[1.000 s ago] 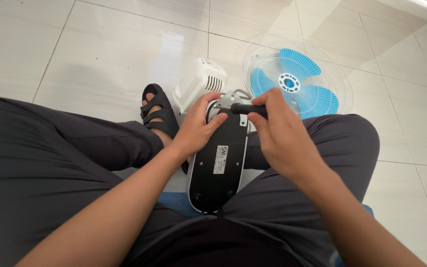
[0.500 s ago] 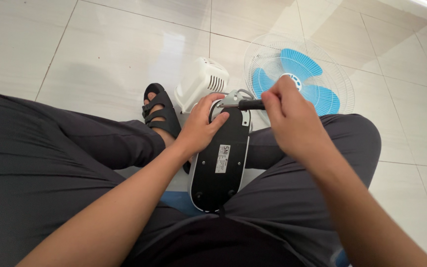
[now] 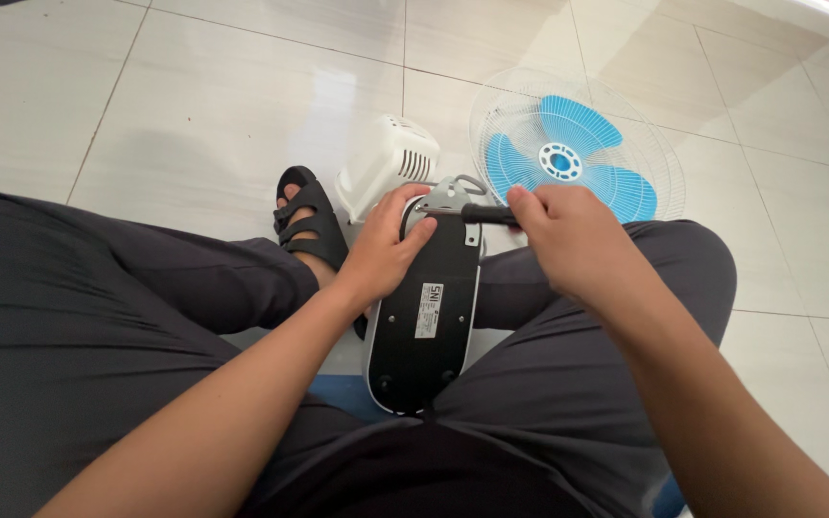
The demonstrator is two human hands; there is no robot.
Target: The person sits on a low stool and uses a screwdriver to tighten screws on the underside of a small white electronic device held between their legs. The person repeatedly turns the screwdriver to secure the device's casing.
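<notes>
Screwdriver is gripped crosswise in the right hand, tip leftward at the fan base, which is steadied by the left hand.

Black fan base, blue blades, white grille
</notes>
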